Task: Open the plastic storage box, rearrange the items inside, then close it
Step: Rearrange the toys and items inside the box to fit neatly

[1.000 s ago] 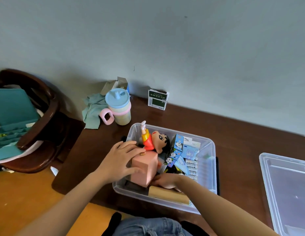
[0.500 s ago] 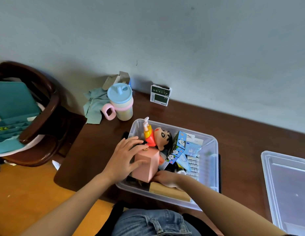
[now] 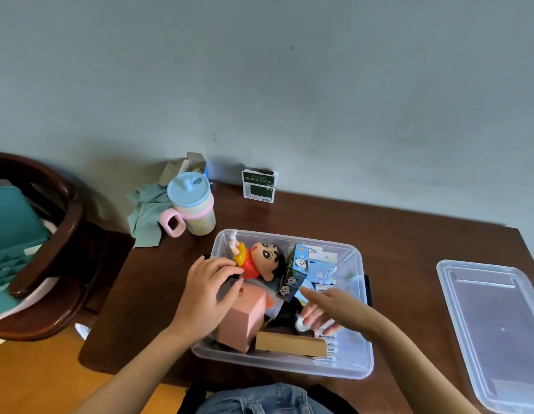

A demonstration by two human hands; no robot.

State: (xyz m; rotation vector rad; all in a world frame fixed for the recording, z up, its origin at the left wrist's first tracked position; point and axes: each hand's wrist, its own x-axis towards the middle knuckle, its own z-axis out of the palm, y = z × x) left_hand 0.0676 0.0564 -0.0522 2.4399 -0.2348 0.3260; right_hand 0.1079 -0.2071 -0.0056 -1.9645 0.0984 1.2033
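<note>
The clear plastic storage box (image 3: 365, 321) stands open on the brown table, right in front of me. Its clear lid (image 3: 495, 330) lies flat at the right. Inside, a pink box (image 3: 244, 322) stands tilted at the left, and my left hand (image 3: 206, 297) clasps its top and left side. Behind it lies a cartoon doll in a red shirt (image 3: 265, 259). A blue panda carton (image 3: 295, 273) leans in the middle. A wooden block (image 3: 289, 343) lies along the near wall. My right hand (image 3: 328, 312) hovers with fingers spread over small white packets (image 3: 326, 352).
A blue-lidded sippy cup with a pink handle (image 3: 194, 204), a green cloth (image 3: 146, 216) and a small green-and-white packet (image 3: 258, 185) sit by the wall. A dark wooden chair (image 3: 50, 264) holding teal items stands to the left of the table.
My right hand has left the base of the pink box and moved right, fingers now spread over the small packets. My left hand stays on the pink box.
</note>
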